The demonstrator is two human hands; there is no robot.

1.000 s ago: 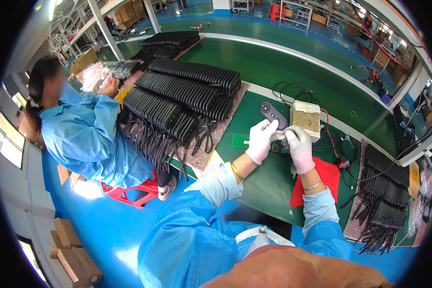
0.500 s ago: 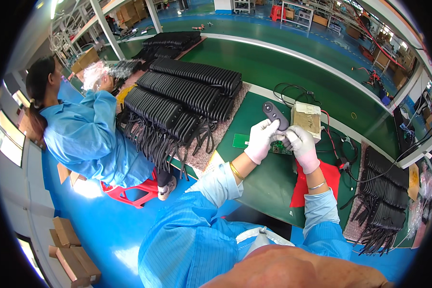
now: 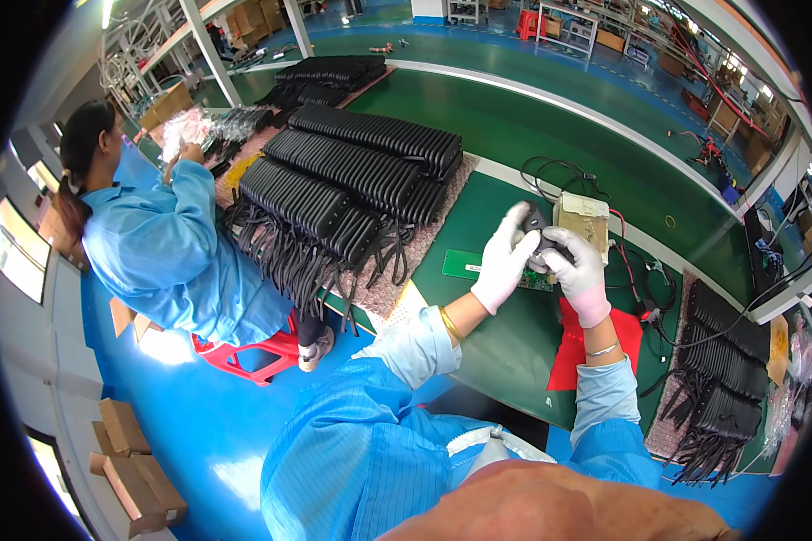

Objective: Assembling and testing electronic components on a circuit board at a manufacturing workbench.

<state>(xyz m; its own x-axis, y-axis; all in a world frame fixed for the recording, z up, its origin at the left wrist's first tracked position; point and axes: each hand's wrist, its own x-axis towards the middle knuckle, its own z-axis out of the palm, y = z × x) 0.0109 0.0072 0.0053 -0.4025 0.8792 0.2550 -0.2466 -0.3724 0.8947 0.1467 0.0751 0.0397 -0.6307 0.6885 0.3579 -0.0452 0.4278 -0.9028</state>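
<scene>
Cartons (image 3: 144, 491) stand on blue floor (image 3: 216, 406), far left of both grips; a co-worker (image 3: 158, 239) sits nearer, beside black stacks (image 3: 334, 167) on the green tabletop (image 3: 505, 365). Left grip (image 3: 505, 261) and right grip (image 3: 579, 270) together grasp a dark device (image 3: 535, 219), its visible end pointing toward the tabletop's far side, long axis partly finger-hidden. Red cloth (image 3: 564, 361) lies nearer than the right grip.

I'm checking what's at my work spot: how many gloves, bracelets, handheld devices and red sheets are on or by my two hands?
White gloves: 2
Bracelets, gold-coloured and silver-coloured: 2
Dark handheld device: 1
Red sheet: 1
Total: 6
</scene>
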